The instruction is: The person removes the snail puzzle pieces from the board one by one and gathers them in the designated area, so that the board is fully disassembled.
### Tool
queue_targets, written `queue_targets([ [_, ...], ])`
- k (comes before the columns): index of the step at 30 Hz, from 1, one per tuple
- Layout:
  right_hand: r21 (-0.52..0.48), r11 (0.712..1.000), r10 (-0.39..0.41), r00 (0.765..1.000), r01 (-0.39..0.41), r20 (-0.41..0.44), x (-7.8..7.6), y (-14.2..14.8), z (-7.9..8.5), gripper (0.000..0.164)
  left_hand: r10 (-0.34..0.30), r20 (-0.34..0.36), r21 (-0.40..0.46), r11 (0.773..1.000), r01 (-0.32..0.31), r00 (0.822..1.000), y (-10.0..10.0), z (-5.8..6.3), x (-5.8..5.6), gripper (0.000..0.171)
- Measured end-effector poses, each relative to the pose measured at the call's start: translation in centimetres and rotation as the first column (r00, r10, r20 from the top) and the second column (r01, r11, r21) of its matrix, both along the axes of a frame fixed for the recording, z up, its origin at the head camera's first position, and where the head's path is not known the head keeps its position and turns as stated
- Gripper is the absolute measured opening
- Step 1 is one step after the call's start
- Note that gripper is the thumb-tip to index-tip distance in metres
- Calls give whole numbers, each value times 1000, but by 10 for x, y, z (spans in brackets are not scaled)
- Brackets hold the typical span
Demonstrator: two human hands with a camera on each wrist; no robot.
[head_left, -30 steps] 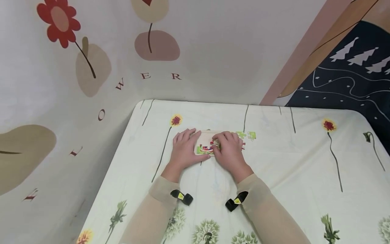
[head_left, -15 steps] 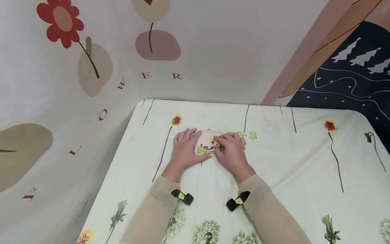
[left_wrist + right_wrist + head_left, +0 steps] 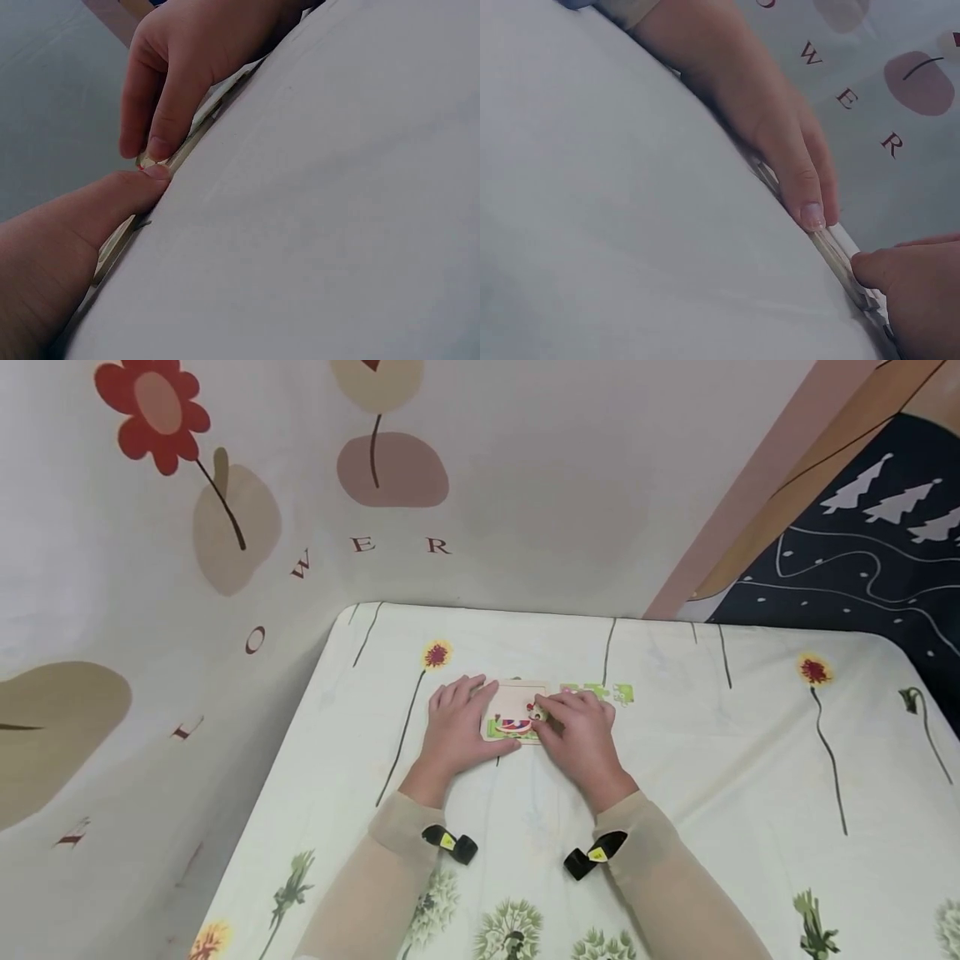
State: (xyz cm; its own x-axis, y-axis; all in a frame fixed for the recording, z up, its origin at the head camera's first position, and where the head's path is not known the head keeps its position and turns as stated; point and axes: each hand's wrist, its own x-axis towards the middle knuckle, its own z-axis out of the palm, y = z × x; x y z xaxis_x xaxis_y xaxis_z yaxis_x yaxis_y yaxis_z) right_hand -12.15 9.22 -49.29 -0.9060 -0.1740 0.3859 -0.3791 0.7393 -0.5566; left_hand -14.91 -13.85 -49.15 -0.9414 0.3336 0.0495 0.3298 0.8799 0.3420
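Note:
A small wooden puzzle board [image 3: 510,697] with a raised rim lies near the far side of the table. Strips of colored puzzle pieces [image 3: 513,727] fill its near edge, and its upper part shows bare wood. My left hand [image 3: 456,727] holds the board from the left, thumb along the near rim and fingers at the far left corner. Between thumb and forefinger my right hand [image 3: 583,735] pinches a puzzle piece [image 3: 537,712] with red and green on it, at the board's right side. The fingers partly hide that piece. In the left wrist view, both thumbs meet close over the rim.
Beyond my right hand lie several loose puzzle pieces, among them a green piece [image 3: 623,694]. A white flower-print cloth [image 3: 750,760] covers the table. Behind it rises a pale printed curtain [image 3: 555,527], with a dark tree-patterned cloth [image 3: 862,552] at the right.
My right hand has drawn a little to the right along the board with the puzzle piece, uncovering more of the filled near strip. The left hand keeps its hold.

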Motion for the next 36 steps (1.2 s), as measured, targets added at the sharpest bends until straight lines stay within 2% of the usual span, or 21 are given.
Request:
queue_targets([
  [9, -40, 999, 28, 999, -28, -20, 2, 5, -1, 40, -3, 2, 8, 1000, 3, 1000, 0, 1, 0, 108],
  [18, -63, 998, 25, 999, -23, 37, 6, 17, 0, 39, 0, 15, 18, 1000, -1, 1000, 1, 2, 0, 108],
  [26, -77, 997, 3, 999, -1, 36, 17, 35, 1, 37, -2, 21, 22, 1000, 2, 1000, 3, 5, 1, 107],
  [36, -37, 999, -32, 999, 33, 32, 30, 65, -1, 37, 2, 37, 14, 1000, -3, 999, 1, 4, 1, 108],
])
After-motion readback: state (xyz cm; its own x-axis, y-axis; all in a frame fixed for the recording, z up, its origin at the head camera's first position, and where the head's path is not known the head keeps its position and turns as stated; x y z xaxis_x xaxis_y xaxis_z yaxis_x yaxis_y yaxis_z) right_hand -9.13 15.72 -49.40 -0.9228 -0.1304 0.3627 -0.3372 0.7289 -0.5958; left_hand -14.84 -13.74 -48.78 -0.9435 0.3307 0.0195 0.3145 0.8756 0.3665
